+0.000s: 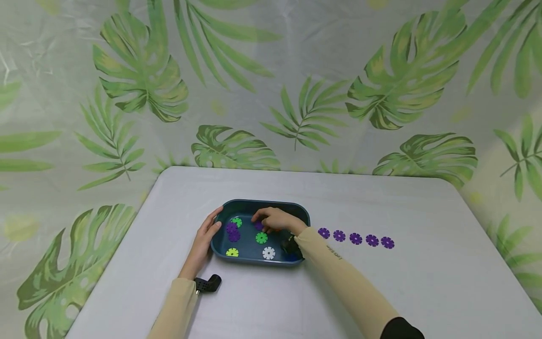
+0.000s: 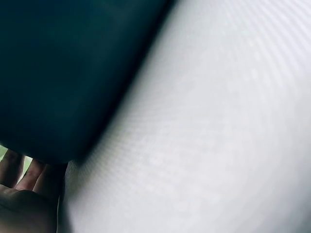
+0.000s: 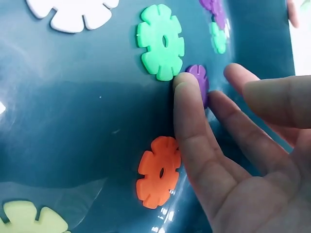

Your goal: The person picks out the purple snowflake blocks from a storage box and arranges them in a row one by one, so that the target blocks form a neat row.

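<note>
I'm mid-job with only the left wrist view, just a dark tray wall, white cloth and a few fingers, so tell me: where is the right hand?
Observer: The right hand is inside the tray.
Operator: What are its fingers at?
Observer: A flower-shaped purple piece, seen in the right wrist view; whether they grip it, I can't tell.
Operator: Anything outside the tray that I can't see?
Observer: Yes, the head view shows five purple pieces in a row on the table, to the right of the tray.
</note>
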Demonstrator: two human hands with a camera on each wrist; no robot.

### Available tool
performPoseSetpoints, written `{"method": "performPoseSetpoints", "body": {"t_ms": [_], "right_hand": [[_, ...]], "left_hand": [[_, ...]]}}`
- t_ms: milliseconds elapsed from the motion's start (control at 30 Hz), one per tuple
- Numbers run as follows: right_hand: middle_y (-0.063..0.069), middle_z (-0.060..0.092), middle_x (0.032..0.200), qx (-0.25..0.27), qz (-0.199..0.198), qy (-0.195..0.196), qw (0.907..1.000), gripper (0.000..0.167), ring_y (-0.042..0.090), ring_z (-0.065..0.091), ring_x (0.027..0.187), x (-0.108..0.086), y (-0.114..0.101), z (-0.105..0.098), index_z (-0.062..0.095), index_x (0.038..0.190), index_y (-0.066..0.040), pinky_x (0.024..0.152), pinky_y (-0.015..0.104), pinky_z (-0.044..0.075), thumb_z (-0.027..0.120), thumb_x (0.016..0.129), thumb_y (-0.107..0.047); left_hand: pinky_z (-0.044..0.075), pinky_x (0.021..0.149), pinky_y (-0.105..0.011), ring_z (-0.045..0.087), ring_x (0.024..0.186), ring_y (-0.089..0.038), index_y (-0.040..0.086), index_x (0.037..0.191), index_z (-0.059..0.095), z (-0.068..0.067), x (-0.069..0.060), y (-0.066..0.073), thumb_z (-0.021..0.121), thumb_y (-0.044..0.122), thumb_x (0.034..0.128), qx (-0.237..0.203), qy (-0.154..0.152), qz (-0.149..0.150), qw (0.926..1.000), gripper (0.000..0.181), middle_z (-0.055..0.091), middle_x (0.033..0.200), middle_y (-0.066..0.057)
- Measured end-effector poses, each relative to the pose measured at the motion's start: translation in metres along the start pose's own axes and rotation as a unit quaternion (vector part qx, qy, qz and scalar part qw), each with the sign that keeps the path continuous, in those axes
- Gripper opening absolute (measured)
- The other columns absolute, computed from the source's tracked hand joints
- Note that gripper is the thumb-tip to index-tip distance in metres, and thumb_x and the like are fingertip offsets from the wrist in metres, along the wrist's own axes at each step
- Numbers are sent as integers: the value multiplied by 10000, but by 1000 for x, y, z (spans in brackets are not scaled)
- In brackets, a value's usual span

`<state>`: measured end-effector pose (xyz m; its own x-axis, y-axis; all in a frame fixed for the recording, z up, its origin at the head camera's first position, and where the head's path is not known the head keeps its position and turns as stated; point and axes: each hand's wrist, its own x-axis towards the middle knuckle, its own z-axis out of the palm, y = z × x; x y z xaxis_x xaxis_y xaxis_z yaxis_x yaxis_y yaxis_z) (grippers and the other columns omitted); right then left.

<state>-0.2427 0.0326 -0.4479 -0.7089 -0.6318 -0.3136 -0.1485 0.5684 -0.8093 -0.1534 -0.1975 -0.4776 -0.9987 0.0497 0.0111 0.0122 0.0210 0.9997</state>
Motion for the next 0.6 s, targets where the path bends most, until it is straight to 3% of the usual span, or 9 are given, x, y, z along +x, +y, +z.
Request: {"method": "performPoseSetpoints", "body": {"t_ms": [267,433,600], "right_hand": [[122,594,979,-161,-167,117,9997,320,173,579,675,4,3,6,657,1109,18,645,294,522,465,871,115],[100,582,825,-244,-216,203,9993,250,149,583,605,3,3,9,657,1043,14,592,265,523,505,872,115],[72,540,709,-92,-276,325,9990,188,237,585,580,-3,4,3,649,1062,-32,539,280,482,533,926,27]], "left_hand": [[48,1137,-484,76,1439,-237,109,1481,359,0,0,0,425,155,1030,-23,-10,27,10000,458,248,1548,-56],[48,1137,-485,75,1439,-240,110,1481,359,-1,0,0,425,153,1030,-3,-7,38,10000,457,249,1547,-56],[47,1138,-480,73,1439,-240,118,1478,366,-1,0,-1,426,155,1031,3,4,44,10000,453,253,1546,-53]]}}
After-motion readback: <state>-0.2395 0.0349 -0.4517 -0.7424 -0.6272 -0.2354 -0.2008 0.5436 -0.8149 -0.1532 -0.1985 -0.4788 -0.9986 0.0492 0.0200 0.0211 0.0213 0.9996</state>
